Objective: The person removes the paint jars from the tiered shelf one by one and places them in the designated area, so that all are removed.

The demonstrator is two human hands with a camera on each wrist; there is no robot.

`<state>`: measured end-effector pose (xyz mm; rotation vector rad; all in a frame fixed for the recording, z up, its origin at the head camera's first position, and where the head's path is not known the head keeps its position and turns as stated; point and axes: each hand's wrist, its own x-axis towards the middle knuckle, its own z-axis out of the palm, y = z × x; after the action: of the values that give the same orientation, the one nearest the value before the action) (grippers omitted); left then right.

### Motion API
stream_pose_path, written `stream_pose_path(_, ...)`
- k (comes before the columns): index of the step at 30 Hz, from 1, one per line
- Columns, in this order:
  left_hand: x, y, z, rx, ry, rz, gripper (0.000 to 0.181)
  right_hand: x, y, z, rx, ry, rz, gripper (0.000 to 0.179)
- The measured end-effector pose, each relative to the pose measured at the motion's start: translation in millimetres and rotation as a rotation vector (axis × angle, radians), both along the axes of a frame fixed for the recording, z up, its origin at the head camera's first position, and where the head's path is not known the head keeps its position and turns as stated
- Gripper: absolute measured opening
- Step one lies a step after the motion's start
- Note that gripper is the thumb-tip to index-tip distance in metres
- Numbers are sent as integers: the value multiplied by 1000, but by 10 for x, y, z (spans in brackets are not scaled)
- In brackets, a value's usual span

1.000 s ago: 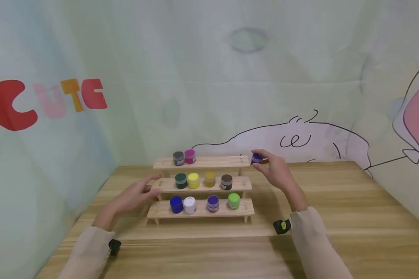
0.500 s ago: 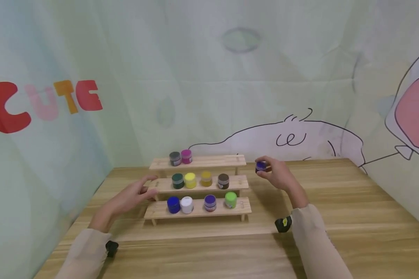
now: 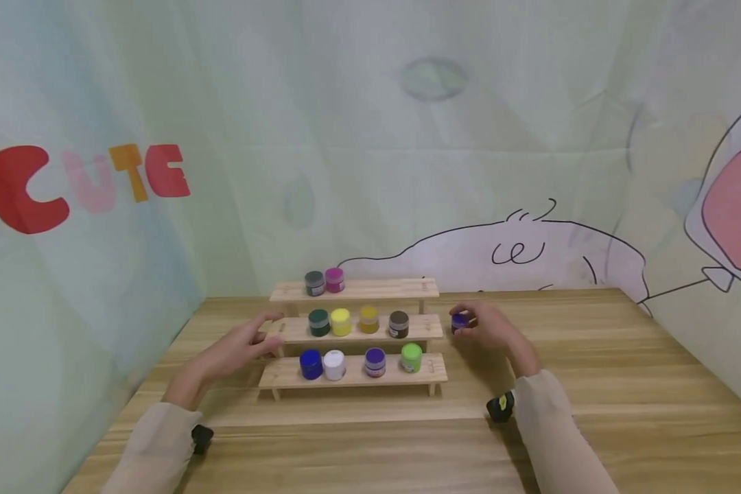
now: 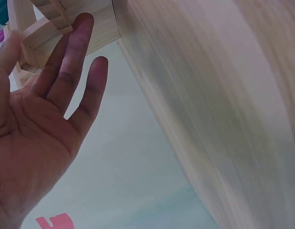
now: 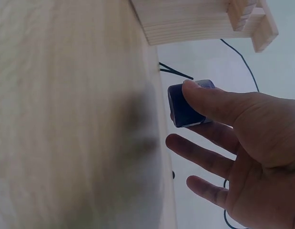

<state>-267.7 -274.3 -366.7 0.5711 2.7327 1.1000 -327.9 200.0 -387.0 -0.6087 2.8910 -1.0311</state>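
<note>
My right hand point(image 3: 484, 326) pinches a small paint jar with a dark purple-blue lid point(image 3: 460, 324), just off the right end of the rack's middle shelf. In the right wrist view the thumb and a finger hold the dark blue jar point(image 5: 183, 107) tilted, and the other fingers are spread. My left hand point(image 3: 237, 346) rests with thumb and forefinger at the left end of the middle shelf point(image 3: 296, 329) of a three-tier wooden rack. Its fingers point(image 4: 80, 52) look mostly straight in the left wrist view, beside the wooden supports point(image 4: 35, 52).
Grey and magenta jars point(image 3: 335, 280) stand on the top shelf. Dark green, yellow, ochre and brown jars point(image 3: 398, 324) fill part of the middle one; blue, white, purple and light green jars point(image 3: 411, 358) stand below. A printed curtain point(image 3: 370, 137) hangs behind the wooden table point(image 3: 346, 453).
My right hand has moved the jar down and toward me, from beside the top shelf to beside the middle shelf. My left hand has stayed at the rack's left end.
</note>
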Motion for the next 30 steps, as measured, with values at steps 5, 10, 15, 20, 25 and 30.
stream_pose_path(5, 6, 13, -19, 31, -2, -9, 61, -9, 2, -83, 46, 27, 19, 39)
stream_pose_path(10, 17, 18, -31, 41, -20, 2, 62, 0, -22, -100, 96, 71, 30, 39)
stream_pose_path(15, 19, 24, -27, 30, -35, 23, 63, 7, -41, -62, 86, 15, 10, 43)
stream_pose_path(20, 22, 22, -14, 37, -52, 25, 64, 38, -61, 4, 34, -44, 8, 44)
stream_pose_path(25, 34, 18, -6, 53, -59, 8, 64, 64, -74, 88, 13, -27, 27, 48)
stream_pose_path(30, 28, 17, -14, 51, -64, 11, 64, 101, -98, 222, -16, 2, 30, 50)
